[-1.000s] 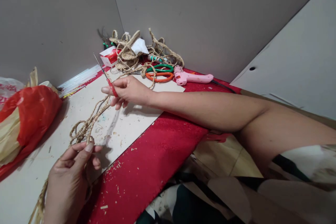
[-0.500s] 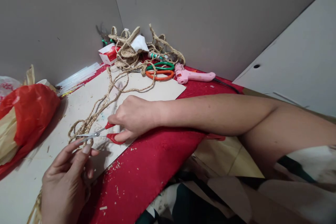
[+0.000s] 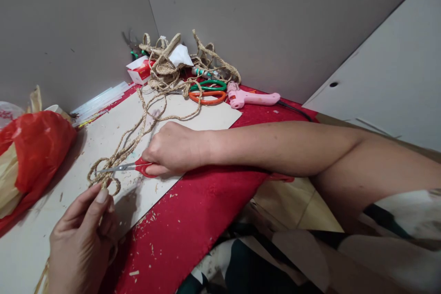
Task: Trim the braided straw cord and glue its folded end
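Note:
My right hand (image 3: 168,149) is closed round the red handles of a small pair of scissors (image 3: 143,168). Its blades are together and point left, lying over the looped braided cord (image 3: 119,154). Below the blade tips, my left hand (image 3: 84,234) pinches a piece of the braided cord between thumb and forefinger, and a small loop of it sticks out to the right of the thumb. The cord runs up across a white board (image 3: 213,121) to a tangled heap of the same braid (image 3: 165,69) by the wall.
Orange-and-green-handled scissors (image 3: 208,97) and a pink glue gun (image 3: 253,97) lie near the heap. At left is a red plastic bag (image 3: 44,142) with pale strips inside; clear glue sticks (image 3: 103,101) lie behind it. Scraps dot the red cloth (image 3: 165,234).
The scissor blades have gone from spread to together as my right hand closed on the handles. A small cord loop now shows clearly beside my left thumb.

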A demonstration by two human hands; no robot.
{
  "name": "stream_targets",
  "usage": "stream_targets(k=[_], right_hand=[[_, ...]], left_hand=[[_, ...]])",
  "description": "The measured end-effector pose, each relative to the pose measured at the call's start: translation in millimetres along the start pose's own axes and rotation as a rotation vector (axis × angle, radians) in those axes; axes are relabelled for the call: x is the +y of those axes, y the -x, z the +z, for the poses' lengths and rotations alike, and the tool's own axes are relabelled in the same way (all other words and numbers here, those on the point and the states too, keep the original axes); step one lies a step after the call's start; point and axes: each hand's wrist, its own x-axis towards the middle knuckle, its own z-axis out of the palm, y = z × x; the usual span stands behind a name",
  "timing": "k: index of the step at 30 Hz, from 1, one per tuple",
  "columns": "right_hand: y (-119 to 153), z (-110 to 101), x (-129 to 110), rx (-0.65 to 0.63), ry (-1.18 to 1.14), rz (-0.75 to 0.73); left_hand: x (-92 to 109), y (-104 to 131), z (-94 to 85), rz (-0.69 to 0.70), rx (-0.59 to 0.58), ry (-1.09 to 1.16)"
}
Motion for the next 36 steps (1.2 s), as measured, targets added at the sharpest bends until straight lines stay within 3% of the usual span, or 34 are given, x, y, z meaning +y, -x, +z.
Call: stream_targets(k=[10, 15, 18, 20, 26, 31, 36], right_hand=[[4, 0, -8, -0.037, 0.032, -0.028], [0, 2, 1, -0.015, -0.040, 0.038], [-3, 3, 2, 0.062, -0.291, 0.109], [-5, 7, -1, 0.086, -0.581, 0.105], [-8, 23, -13, -0.067, -1.492, 0.181], [-9, 19, -10, -0.040, -1.859, 0.197], [-10, 15, -10, -0.053, -2.009, 0.204]], left_hand=[[-4, -6, -3.2, -0.022, 0.023, -0.002], [0, 1, -0.6, 0.011, -0.075, -0.044], [2, 5, 1.3, 0.030, -0.063, -0.083], [1, 7, 2.4, 0.049, -0.075, -0.101], [-8, 2, 2.7, 0.068, -0.179, -0.118], [-9, -3, 0.6, 0.043, -0.218, -0.101], [-8, -3, 2.4, 0.068, -0.254, -0.105]])
